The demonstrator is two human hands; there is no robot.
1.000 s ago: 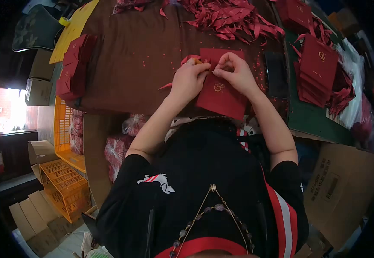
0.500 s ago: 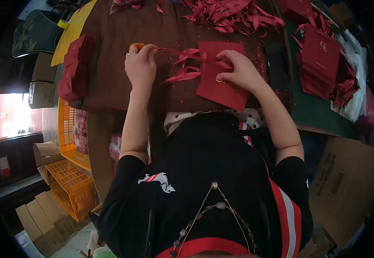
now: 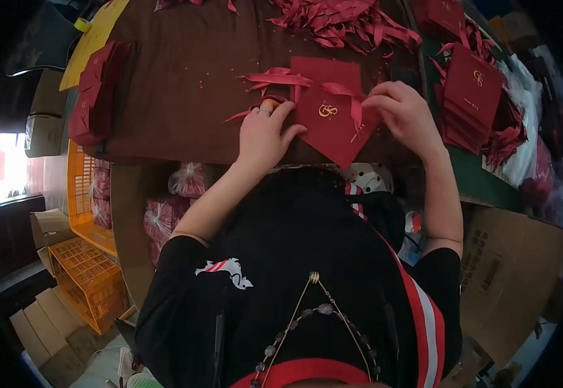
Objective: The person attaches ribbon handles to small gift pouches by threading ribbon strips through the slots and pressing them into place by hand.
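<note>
A flat dark red paper gift bag [image 3: 333,139] with a gold monogram lies near the table's front edge. One red ribbon [image 3: 339,90] crosses its upper part and trails over its left edge. My left hand [image 3: 265,132] is at the bag's left edge, thumb and forefinger apart, with something orange on a finger. Beneath its fingertips, part of another ribbon end [image 3: 235,118] shows. At the bag's right edge, my right hand [image 3: 409,119] has its fingers bent in around the paper. Its grip is partly hidden.
A heap of red ribbons [image 3: 346,26] lies at the back of the brown-covered table [image 3: 171,110]. Small red folded boxes or bags [image 3: 92,103] stand at the left. Stacked red bags [image 3: 474,97] lie on the green surface at right. Orange crates [image 3: 90,278] and cartons are below left.
My left hand has let go of the stretched ribbon and come right and down to the bag. My right hand has moved from the bag's middle to its right edge, uncovering the gold monogram.
</note>
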